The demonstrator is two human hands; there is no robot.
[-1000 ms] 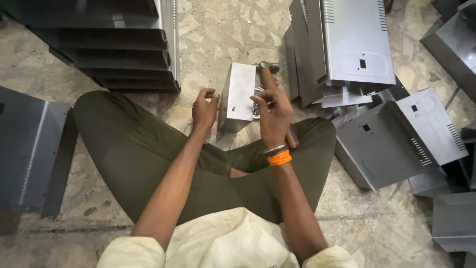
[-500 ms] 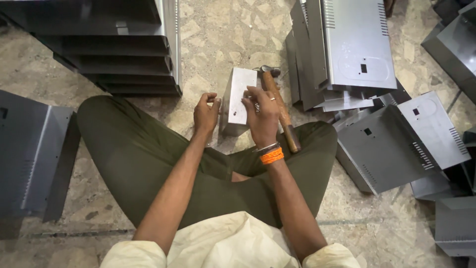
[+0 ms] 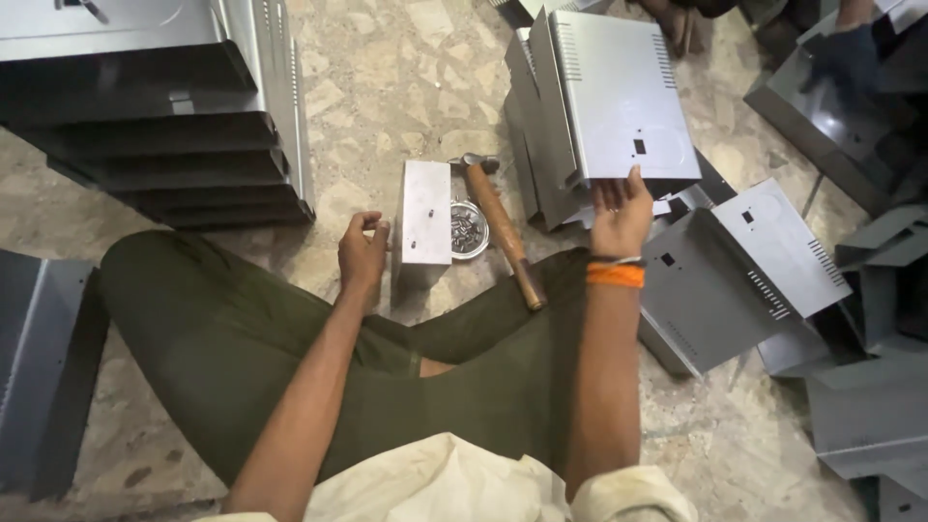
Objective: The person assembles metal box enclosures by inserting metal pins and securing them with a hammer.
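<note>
I sit cross-legged on a stone floor. My left hand point(image 3: 362, 253) rests against the left side of a small upright grey metal bracket point(image 3: 425, 213). My right hand point(image 3: 622, 215), with an orange band on the wrist, reaches right and touches the lower edge of a bent grey metal cover point(image 3: 623, 97) leaning on a stack of similar covers. A wooden-handled hammer point(image 3: 505, 232) lies on the floor between my hands. Beside it sits a small round tin of screws point(image 3: 469, 230).
A stack of dark metal casings point(image 3: 164, 106) stands at upper left. Another grey cover point(image 3: 735, 271) lies to the right of my knee, with more sheet parts point(image 3: 870, 406) beyond. A metal panel point(image 3: 43, 367) lies at the left. Another person's gloved hand point(image 3: 851, 53) works at upper right.
My right hand left the bracket and hammer and moved right to the metal cover. The tin of screws is now uncovered. My left hand stays at the bracket.
</note>
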